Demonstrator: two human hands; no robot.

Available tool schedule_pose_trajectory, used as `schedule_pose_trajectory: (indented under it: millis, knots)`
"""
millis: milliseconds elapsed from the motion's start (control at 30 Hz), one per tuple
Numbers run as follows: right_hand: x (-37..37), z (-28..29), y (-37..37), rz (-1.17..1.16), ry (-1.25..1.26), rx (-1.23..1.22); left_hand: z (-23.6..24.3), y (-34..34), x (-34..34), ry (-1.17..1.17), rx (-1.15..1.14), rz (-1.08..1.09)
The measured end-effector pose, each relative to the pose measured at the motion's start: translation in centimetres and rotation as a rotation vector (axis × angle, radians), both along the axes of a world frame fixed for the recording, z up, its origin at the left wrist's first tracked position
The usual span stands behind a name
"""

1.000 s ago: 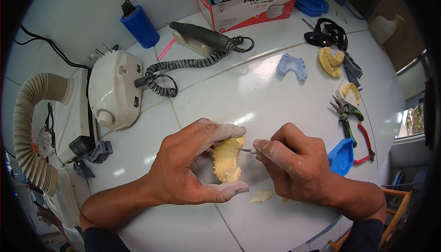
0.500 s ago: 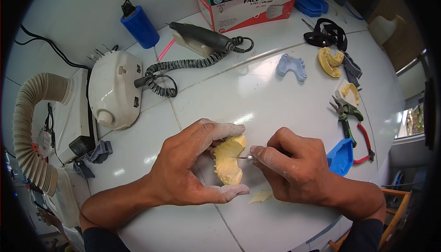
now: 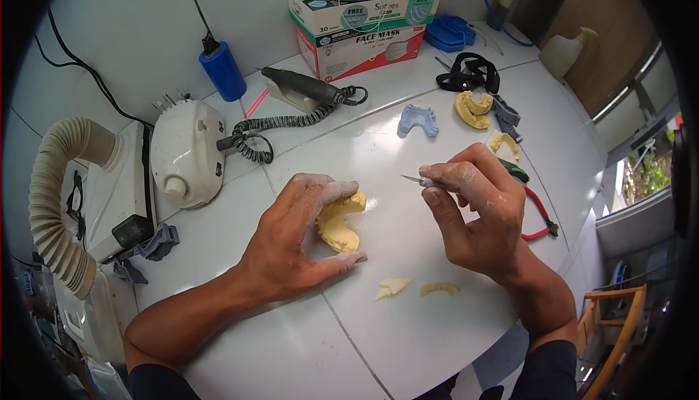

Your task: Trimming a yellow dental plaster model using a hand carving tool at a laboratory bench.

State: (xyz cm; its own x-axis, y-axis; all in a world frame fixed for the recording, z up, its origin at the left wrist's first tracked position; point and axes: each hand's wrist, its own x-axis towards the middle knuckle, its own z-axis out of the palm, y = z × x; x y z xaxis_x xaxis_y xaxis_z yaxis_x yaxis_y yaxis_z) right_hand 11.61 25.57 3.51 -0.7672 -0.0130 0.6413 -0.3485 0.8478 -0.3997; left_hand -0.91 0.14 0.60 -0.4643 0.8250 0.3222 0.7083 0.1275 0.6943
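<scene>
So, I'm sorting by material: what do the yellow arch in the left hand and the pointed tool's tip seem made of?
Yellow arch: probably plaster, matte; its surface looks chalky. Tool tip: likely metal; thin, grey, sharply tapered, finish too small to judge.

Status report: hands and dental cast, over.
Left hand holding yellow dental cast. Right hand holding pointed tool, clear of cast. Two pale pieces nearby, not between.

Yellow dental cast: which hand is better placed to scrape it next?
Probably the right hand: it grips a thin pointed tool, its tip free and pointing left. The left hand is busy holding the yellow dental cast, so it seems better for steadying.
</scene>
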Motion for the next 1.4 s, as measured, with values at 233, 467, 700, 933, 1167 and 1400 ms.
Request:
schedule_pose_trajectory:
  millis: [233,467,700,933,1167,1400]
  knots:
    - [-0.7,-1.3,0.3,-0.069,0.04,-0.116,-1.2,0.1,0.0,0.134,-0.016,-0.042]
    - [-1.0,-1.4,0.6,-0.108,0.075,-0.097,-1.7,0.0,0.1,0.193,-0.031,-0.076]
    - [-0.8,-1.9,0.7,-0.08,0.091,-0.045,-1.1,0.1,0.4,0.311,-0.021,-0.079]
    - [-0.9,-2.2,1.1,-0.074,0.134,-0.024,-1.5,0.5,-0.2,0.341,-0.082,-0.094]
    - [-1.1,-0.1,-1.2,0.001,-0.127,-0.376,-1.2,0.2,-0.1,0.201,-0.025,-0.014]
    - [-3.2,0.9,-2.1,0.017,-0.527,-0.447,-1.5,-0.2,-0.9,0.208,0.083,-0.017]
